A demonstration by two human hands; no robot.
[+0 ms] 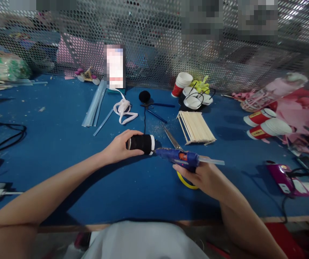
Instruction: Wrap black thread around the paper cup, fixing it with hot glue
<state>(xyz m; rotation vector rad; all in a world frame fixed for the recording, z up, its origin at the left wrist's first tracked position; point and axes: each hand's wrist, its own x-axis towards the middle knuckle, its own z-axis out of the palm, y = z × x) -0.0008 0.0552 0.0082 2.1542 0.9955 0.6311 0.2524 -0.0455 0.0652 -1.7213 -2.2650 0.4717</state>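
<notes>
My left hand (124,145) is wrapped round a cylinder wound with black yarn (141,144), probably a paper cup, lying on its side with a white rim to the right. A black strand leads from it up to a small yarn ball (144,96). My right hand (204,176) grips a blue hot glue gun (177,155), a clear glue stick poking out of its back. The nozzle points left at the white rim, touching or very close to it. Scissors (174,138) with yellow handles lie partly hidden beneath the gun and hand.
White ribbon (123,109), clear glue sticks (93,104) and blue pens (157,116) lie on the blue table. A bundle of wooden sticks (197,127) sits right of centre. Paper cups (267,128) and a purple power strip (289,180) are at right. Behind stands a perforated metal screen (149,54).
</notes>
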